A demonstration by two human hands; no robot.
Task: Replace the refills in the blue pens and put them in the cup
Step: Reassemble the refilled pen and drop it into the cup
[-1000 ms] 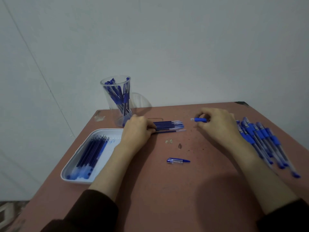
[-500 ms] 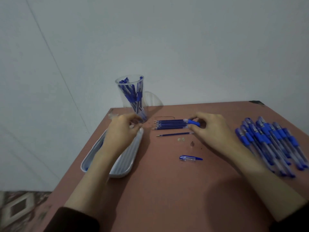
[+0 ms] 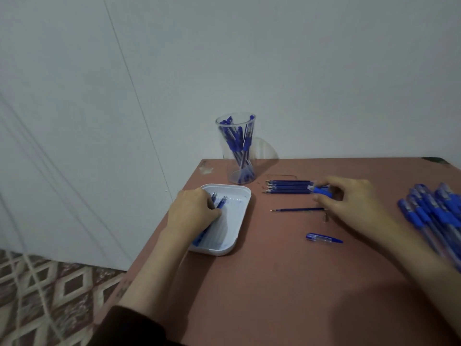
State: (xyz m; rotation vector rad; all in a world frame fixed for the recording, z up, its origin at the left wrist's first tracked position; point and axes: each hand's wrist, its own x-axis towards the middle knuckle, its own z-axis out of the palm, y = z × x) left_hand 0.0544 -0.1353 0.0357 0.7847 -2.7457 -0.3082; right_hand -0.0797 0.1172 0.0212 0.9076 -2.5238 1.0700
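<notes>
A clear plastic cup (image 3: 235, 148) of blue pens stood at centre, behind a white rounded tray (image 3: 240, 194). The left hand (image 3: 194, 213) lay in the tray, fingers curled over its loose refills (image 3: 220, 204); whether it gripped them could not be told. Right of centre, the right hand (image 3: 354, 203) pinched a blue pen piece (image 3: 322, 190) beside a row of refills (image 3: 289, 187). A single refill (image 3: 299, 210), a pen cap (image 3: 323, 238) and, at the right edge, blurred pens (image 3: 434, 211) lay on the reddish table (image 3: 274, 283)
</notes>
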